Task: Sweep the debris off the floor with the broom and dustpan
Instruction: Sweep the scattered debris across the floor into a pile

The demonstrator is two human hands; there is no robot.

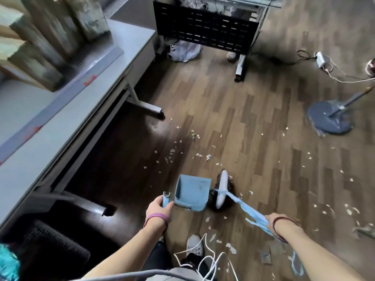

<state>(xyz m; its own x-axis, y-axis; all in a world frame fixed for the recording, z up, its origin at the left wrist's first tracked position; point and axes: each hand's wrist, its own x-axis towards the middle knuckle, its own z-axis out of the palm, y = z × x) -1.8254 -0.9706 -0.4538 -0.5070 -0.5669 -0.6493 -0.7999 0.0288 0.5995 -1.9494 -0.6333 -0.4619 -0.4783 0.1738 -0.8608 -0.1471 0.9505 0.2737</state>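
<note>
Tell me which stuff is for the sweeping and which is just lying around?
For the sweeping: blue dustpan in the left hand, broom in the right hand, paper scraps on the floor.
Just lying about: fan stand, power strip, plastic bag, white cable.

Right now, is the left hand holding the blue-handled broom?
No: the left hand grips the handle of the blue plastic dustpan, while the right hand holds the blue-handled broom.
</note>
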